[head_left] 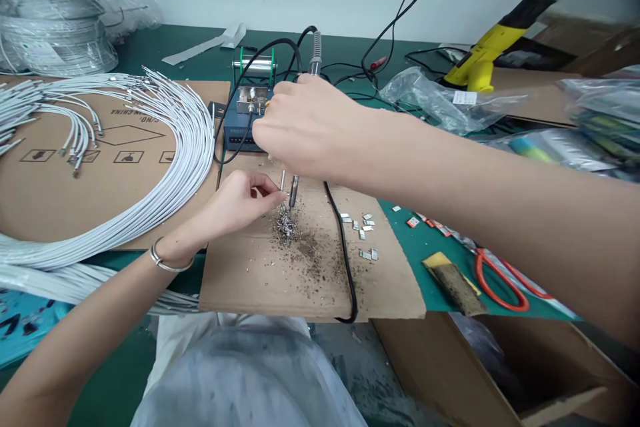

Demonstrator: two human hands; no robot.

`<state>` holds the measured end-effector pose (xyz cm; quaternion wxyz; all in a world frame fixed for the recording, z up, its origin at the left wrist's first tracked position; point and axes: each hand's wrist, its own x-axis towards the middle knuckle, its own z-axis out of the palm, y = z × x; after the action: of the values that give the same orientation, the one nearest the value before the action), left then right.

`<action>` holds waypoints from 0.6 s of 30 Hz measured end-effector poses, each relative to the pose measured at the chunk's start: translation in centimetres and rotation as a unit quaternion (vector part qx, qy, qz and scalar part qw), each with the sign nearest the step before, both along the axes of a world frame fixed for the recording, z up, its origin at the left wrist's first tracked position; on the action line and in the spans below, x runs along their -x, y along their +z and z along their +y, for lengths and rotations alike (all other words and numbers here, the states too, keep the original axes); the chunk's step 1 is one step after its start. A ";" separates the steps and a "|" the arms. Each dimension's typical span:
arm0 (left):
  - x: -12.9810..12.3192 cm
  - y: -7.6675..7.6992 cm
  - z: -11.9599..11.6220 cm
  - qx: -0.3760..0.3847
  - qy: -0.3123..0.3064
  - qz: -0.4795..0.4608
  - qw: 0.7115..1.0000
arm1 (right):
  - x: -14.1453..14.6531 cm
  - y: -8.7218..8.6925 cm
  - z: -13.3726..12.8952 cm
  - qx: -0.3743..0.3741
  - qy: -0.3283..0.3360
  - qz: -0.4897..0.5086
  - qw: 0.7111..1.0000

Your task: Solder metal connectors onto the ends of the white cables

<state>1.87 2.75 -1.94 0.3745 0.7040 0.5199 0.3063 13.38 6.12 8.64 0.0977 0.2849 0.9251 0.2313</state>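
My right hand (300, 123) is closed around a soldering iron (293, 192), its grey cord sleeve rising above my fist and its metal shaft pointing down. My left hand (250, 199) is closed in a pinch just left of the shaft, at a thin pale wire (283, 180) that stands nearly upright; the fingers partly hide its end. Under the iron's tip lies a pile of silvery solder scraps (286, 227) on a cardboard sheet (240, 280), with dark crumbs around it. Several small metal pieces (367, 227) lie to the right, beyond a black cord (343, 240).
A bundle of white cables (185, 193) curves across cardboard at left. Behind my hands stand a blue soldering station (237, 130) and a solder spool (257, 65). At right are orange-handled scissors (500, 283), a yellow heat gun (480, 57), plastic bags (450, 103) and an open carton (430, 360) below.
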 end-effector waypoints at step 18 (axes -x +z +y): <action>0.0 -0.4 -0.1 -0.034 -0.003 -0.036 0.999 | 2.8 0.4 -0.2 0.041 -0.040 -0.157 0.986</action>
<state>1.91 2.68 -2.35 0.3694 0.7066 0.4932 0.3479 10.56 5.95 9.01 0.2630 0.2776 0.8947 0.2308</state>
